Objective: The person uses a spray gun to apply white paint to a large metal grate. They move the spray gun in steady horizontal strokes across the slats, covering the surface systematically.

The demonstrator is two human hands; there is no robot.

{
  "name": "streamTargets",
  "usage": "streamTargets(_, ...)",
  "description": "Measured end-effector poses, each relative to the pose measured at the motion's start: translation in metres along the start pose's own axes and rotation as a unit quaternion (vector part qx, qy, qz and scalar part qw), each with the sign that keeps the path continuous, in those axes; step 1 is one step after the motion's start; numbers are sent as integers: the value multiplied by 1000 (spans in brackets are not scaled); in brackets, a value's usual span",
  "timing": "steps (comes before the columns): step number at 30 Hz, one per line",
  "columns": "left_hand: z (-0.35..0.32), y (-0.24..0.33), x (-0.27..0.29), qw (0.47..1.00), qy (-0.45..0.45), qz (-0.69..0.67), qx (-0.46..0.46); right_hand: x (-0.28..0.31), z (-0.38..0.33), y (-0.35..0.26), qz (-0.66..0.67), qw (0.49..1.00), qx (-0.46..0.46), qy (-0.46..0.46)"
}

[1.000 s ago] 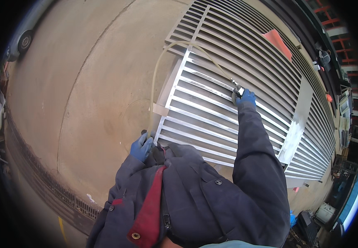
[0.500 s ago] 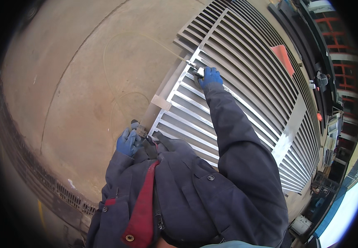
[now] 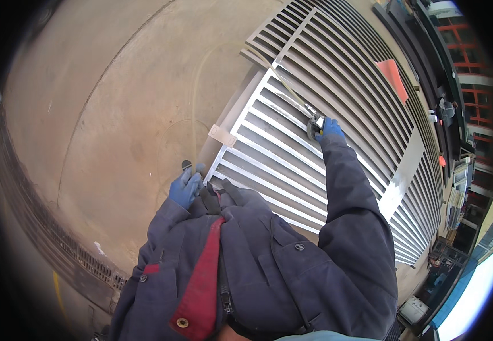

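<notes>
My right hand (image 3: 330, 129), in a blue glove, is closed around a small air sander (image 3: 313, 126) with a dark round pad. The sander is on the bright slats of a metal grille panel (image 3: 283, 146), and a pale hose (image 3: 283, 85) runs from its metal fitting. My left hand (image 3: 184, 190), also gloved, is beside the panel's near left corner. Its fingers are apart, and I see nothing held in them. Near its fingertips is a small dark rounded shape (image 3: 187, 164), too unclear to name.
A light flat block (image 3: 222, 136) lies at the panel's left edge. More dark slatted panels (image 3: 343, 74) extend beyond it, with an orange cloth (image 3: 393, 80) on them. The hose loops over the concrete floor (image 3: 127, 113). A drain grate (image 3: 87, 262) runs at the lower left.
My right hand and the sander have moved right and nearer along the slats, pulling the hose across the panel. My left hand has shifted slightly, and its fingers are less curled.
</notes>
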State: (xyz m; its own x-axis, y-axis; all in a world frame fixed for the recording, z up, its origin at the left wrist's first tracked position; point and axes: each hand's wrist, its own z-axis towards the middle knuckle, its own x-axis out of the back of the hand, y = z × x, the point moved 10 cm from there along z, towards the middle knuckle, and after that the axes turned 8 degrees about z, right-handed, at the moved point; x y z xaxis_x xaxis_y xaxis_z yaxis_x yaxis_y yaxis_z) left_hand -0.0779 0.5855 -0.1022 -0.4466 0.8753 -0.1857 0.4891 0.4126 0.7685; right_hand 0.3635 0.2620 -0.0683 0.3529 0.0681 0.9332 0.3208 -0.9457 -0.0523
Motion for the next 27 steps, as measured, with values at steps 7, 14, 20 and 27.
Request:
streamTargets(7, -3, -4, 12, 999, 18, -29, 1, -10, 18, -90, 5, 993, 111, 43)
streamTargets(14, -11, 9, 20, 997, 41, -58, -34, -9, 28, -205, 1, 983, 176, 46)
streamTargets(20, -24, 1, 28, 997, 64, -45, -11, -6, 16, -141, 4, 988, 140, 71)
streamTargets(27, -13, -9, 18, 999, 38, -28, -25, -10, 0, -56, 58, 981, 41, 180)
